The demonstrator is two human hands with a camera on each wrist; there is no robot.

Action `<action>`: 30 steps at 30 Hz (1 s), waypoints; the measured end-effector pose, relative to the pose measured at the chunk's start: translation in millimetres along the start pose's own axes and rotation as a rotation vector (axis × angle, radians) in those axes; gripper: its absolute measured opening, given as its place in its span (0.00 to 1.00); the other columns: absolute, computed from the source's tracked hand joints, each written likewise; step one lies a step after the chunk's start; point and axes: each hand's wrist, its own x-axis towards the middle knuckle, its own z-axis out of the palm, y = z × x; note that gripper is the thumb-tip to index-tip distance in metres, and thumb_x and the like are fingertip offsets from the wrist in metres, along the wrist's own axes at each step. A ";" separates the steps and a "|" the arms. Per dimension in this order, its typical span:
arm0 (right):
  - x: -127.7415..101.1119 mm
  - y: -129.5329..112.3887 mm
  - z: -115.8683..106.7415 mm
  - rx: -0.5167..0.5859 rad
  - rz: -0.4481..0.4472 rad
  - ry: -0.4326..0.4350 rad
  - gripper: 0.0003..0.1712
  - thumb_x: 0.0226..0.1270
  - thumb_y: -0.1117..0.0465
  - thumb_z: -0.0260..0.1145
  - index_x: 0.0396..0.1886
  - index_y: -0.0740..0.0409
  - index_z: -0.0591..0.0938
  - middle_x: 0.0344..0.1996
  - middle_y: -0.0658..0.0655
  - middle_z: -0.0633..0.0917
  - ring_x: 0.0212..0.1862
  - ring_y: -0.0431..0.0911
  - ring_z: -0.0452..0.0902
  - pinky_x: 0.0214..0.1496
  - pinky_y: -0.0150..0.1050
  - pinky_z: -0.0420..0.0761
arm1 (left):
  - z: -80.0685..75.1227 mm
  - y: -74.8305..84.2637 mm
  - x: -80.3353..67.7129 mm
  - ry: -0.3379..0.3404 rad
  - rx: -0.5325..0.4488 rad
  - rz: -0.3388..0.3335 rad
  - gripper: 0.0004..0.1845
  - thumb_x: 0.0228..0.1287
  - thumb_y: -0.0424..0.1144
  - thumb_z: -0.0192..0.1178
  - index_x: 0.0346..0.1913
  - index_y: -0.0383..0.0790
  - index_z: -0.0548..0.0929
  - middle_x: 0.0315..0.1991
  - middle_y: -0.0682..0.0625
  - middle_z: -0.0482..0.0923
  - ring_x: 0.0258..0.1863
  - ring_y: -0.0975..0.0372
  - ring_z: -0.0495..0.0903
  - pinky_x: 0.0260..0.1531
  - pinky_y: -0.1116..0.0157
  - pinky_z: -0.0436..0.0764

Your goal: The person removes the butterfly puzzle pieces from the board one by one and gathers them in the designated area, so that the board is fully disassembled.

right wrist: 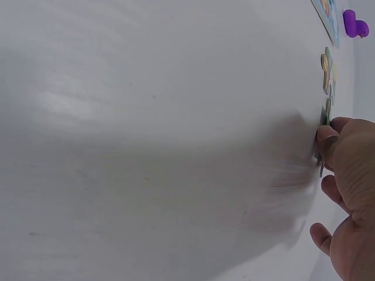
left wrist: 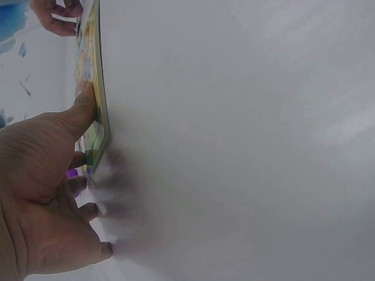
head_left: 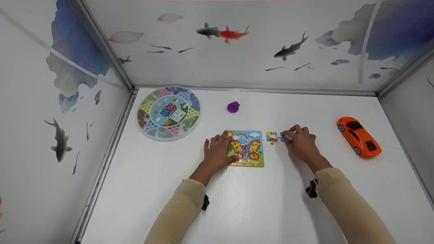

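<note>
A square butterfly jigsaw puzzle (head_left: pixel 251 135) lies flat on the white table. My left hand (head_left: pixel 217 151) rests on its left side with fingers spread; in the left wrist view the thumb (left wrist: pixel 85 96) lies on the puzzle's face and some fingertips touch the table. To the right of the puzzle lies a loose jigsaw piece (head_left: pixel 272 136). My right hand (head_left: pixel 302 145) pinches another jigsaw piece (head_left: pixel 284 137) between thumb and fingers, close against the loose one. The fingers partly hide the pinched piece.
A round Chinese-checkers-style box (head_left: pixel 169 132) sits at the back left. Behind the puzzle stands a small purple duck (head_left: pixel 233 107). An orange toy car (head_left: pixel 359 137) is at the right. Walls painted with fish enclose the table's back and sides.
</note>
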 end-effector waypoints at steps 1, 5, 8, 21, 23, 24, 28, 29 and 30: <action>-0.1 -0.1 0.1 0.000 -0.004 0.004 0.20 0.82 0.68 0.66 0.69 0.54 0.86 0.65 0.68 0.78 0.68 0.69 0.70 0.68 0.82 0.69 | 0.4 -0.3 0.1 0.003 -0.004 0.002 0.45 0.74 0.62 0.70 0.86 0.51 0.66 0.92 0.51 0.50 0.89 0.45 0.52 0.87 0.32 0.47; 0.0 0.2 0.8 -0.001 -0.011 0.007 0.21 0.82 0.69 0.66 0.68 0.54 0.87 0.64 0.68 0.78 0.67 0.69 0.72 0.66 0.82 0.71 | 1.0 -0.7 -0.1 0.008 -0.010 0.008 0.45 0.74 0.62 0.70 0.86 0.51 0.66 0.93 0.50 0.50 0.90 0.45 0.52 0.87 0.32 0.46; -0.1 0.4 1.2 -0.005 -0.009 -0.001 0.21 0.82 0.69 0.65 0.69 0.54 0.87 0.65 0.68 0.78 0.67 0.68 0.72 0.65 0.81 0.72 | 0.7 -0.6 -0.5 0.011 -0.009 0.010 0.45 0.74 0.62 0.71 0.86 0.50 0.67 0.92 0.51 0.50 0.89 0.45 0.52 0.87 0.32 0.47; -2.2 2.8 3.3 0.024 -0.005 -0.010 0.24 0.82 0.70 0.66 0.72 0.52 0.84 0.69 0.67 0.75 0.69 0.68 0.69 0.67 0.80 0.71 | 0.4 -0.8 -1.1 0.006 -0.012 0.005 0.45 0.74 0.61 0.70 0.86 0.51 0.66 0.93 0.51 0.49 0.90 0.45 0.52 0.87 0.32 0.47; -2.7 1.4 4.3 0.038 0.000 0.008 0.24 0.82 0.70 0.66 0.71 0.51 0.84 0.69 0.66 0.75 0.70 0.68 0.68 0.69 0.81 0.69 | 0.0 -0.6 -1.3 0.003 -0.009 0.004 0.45 0.74 0.61 0.71 0.86 0.51 0.66 0.93 0.51 0.49 0.90 0.45 0.52 0.87 0.32 0.47; -2.9 0.0 4.7 0.040 0.000 0.020 0.23 0.82 0.69 0.66 0.71 0.51 0.84 0.69 0.66 0.75 0.70 0.69 0.67 0.70 0.82 0.67 | -0.3 -0.2 -1.5 0.003 -0.010 0.004 0.46 0.74 0.61 0.71 0.86 0.50 0.66 0.93 0.51 0.49 0.90 0.45 0.52 0.87 0.32 0.47; -1.5 -11.3 7.3 0.054 -0.007 0.055 0.21 0.82 0.64 0.68 0.70 0.53 0.84 0.68 0.66 0.76 0.71 0.69 0.67 0.72 0.83 0.63 | -1.4 2.0 -1.9 0.002 -0.010 -0.002 0.46 0.73 0.60 0.72 0.86 0.50 0.66 0.93 0.51 0.50 0.89 0.45 0.53 0.87 0.32 0.47; -0.6 -15.9 8.1 0.055 -0.007 0.054 0.21 0.82 0.62 0.69 0.70 0.54 0.84 0.68 0.66 0.76 0.71 0.68 0.67 0.73 0.83 0.63 | -1.8 2.7 -2.1 0.004 -0.008 -0.004 0.45 0.73 0.60 0.72 0.86 0.50 0.67 0.92 0.51 0.50 0.89 0.45 0.53 0.87 0.32 0.47; 0.5 -20.6 9.6 0.055 -0.008 0.055 0.21 0.82 0.60 0.70 0.70 0.55 0.84 0.68 0.65 0.76 0.71 0.68 0.67 0.73 0.83 0.63 | -1.9 3.2 -1.9 0.004 -0.004 -0.007 0.46 0.73 0.60 0.72 0.86 0.50 0.66 0.92 0.51 0.50 0.89 0.45 0.53 0.87 0.33 0.47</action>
